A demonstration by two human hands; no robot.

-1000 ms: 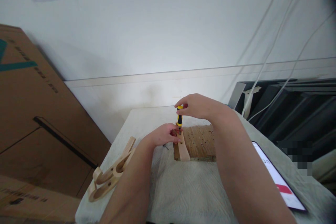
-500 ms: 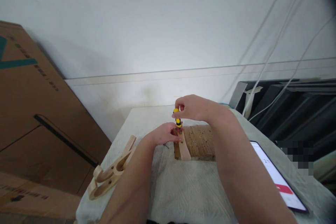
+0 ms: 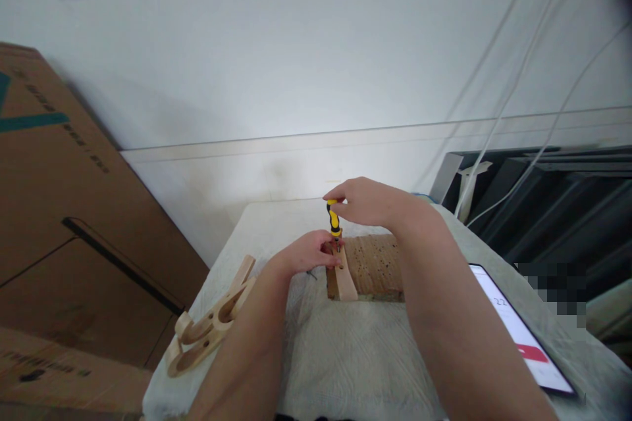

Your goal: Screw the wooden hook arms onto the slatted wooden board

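A yellow-and-black screwdriver (image 3: 334, 217) stands nearly upright, tip down, over a pale wooden piece (image 3: 347, 283) with a hole in it. My right hand (image 3: 368, 202) pinches the top of its handle between thumb and fingers. Lower down, my left hand (image 3: 313, 250) has thumb and fingers closed around the upper part of the wooden piece, close to the screwdriver's shaft. The tip and any screw under it are too small to make out. This piece lies across the left end of a brown wooden board (image 3: 375, 266) marked with many small holes.
Several curved wooden pieces (image 3: 212, 325) lie by my left forearm on the cloth-covered table (image 3: 340, 355). A phone (image 3: 518, 335) rests at the right. Behind are a white wall (image 3: 296, 46), a large cardboard box (image 3: 74, 210) at left, and dark panels with cables (image 3: 567, 210) at right.
My right hand's fingers have shifted up and loosened around the screwdriver's top, so more of the handle shows. My left hand stays where it was.
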